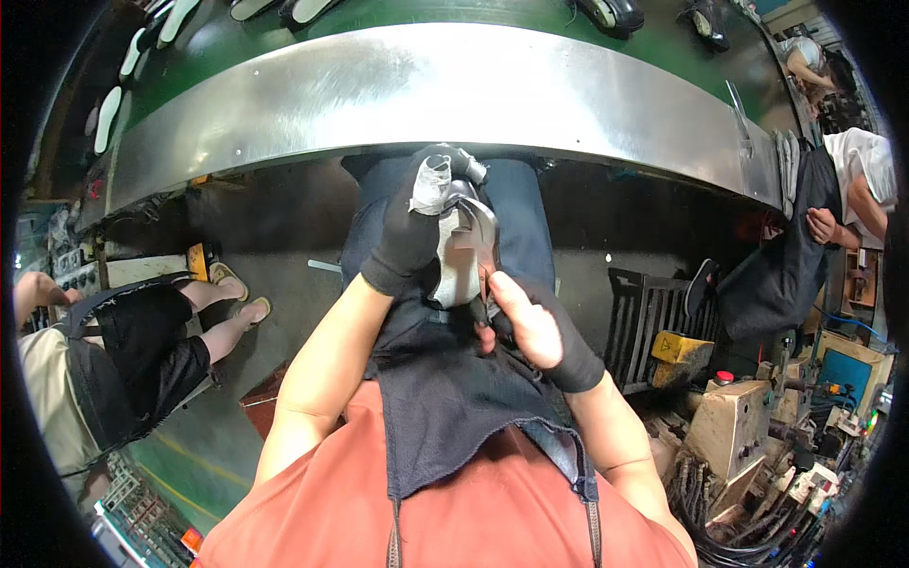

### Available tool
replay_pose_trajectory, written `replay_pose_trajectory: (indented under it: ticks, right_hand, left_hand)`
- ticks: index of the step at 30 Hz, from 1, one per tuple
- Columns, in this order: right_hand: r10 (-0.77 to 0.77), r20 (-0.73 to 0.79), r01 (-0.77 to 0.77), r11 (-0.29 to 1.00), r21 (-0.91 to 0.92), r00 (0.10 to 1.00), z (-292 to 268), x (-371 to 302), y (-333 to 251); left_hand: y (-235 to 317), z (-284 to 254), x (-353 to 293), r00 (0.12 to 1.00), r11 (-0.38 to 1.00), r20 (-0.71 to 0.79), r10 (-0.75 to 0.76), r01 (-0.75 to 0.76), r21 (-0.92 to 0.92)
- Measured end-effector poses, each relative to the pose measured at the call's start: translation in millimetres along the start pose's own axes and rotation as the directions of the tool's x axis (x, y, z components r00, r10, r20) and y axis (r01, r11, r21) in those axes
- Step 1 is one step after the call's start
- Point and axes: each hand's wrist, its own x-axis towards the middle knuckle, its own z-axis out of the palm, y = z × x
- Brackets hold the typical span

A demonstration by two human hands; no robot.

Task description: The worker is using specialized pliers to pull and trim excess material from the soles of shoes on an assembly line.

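Above my lap, a shoe [458, 265] with a pale grey underside and a shiny dark edge lies lengthwise between my hands. My left hand [414, 218], in a black glove with grey tape around the thumb, is closed around its far end. Close to the shoe's near right side is my right hand [542, 331], in a black glove that leaves the thumb and fingertips bare. Its thumb and fingers press together on a thin dark piece, too small and shaded to name. A dark apron [464, 417] covers my lap.
A shiny metal ledge [454, 85] runs across in front of me, edging a green belt [492, 11] that carries several dark shoes [611, 14] and pale shoe soles [107, 120]. One person [133, 350] sits at left, another [786, 246] at right. Machinery [729, 431] stands at lower right.
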Motion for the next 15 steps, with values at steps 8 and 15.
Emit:
replay_pose_trajectory:
  ticks: [8,15]
  right_hand:
    - [-0.648,-0.237,0.278,0.588,-0.76,0.724,9.4,42.7,29.2]
    - [-0.083,0.018,0.084,0.994,-0.076,0.996,-9.8,22.7,-15.4]
  left_hand:
    - [-19.9,-20.3,6.3,0.998,1.0,-0.063,0.029,-0.029,0.007]
    - [-12.8,-15.1,-2.2,0.999,0.993,-0.024,-0.038,0.035,-0.111]
